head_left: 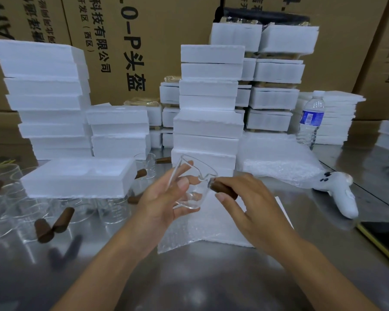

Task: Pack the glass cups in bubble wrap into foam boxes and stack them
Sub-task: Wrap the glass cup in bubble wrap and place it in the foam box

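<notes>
Where the shiny steel tabletop (pixel 211 281) meets a wall of brown cardboard cartons (pixel 166 52), closed white foam boxes (pixel 209 122) stand in several stacks; some at the far right show a tan layer between their halves — what it is cannot be told. Nearer, at the left, an open white foam box (pixel 76 178) lies with its moulded recess facing up, and loose clear glasses with brown handles (pixel 112 209) crowd in front of and beside it. Held in the air between both hands, just above a flat sheet of bubble wrap (pixel 200 234) spread on the tabletop, is a small clear glass cup (pixel 195 191) with a pouring lip on its rim and a stubby dark-brown wooden handle (pixel 224 189) on its side. The left hand (pixel 164 198) has its grip curled round the glass body, fingertips over the wall and under the base; the right hand (pixel 252 203) has its grip clamped on the handle, pinched between thumb and fingers. The cup sits roughly upright but tilted, mouth up and away from the person, base toward the sheet — its handle runs sideways, pointing right and slightly down. A heap of bubble wrap (pixel 276 158), a clear plastic water bottle (pixel 311 117), a white handheld controller (pixel 341 194) and a black phone with a yellow edge (pixel 382 234) lie to the right.
</notes>
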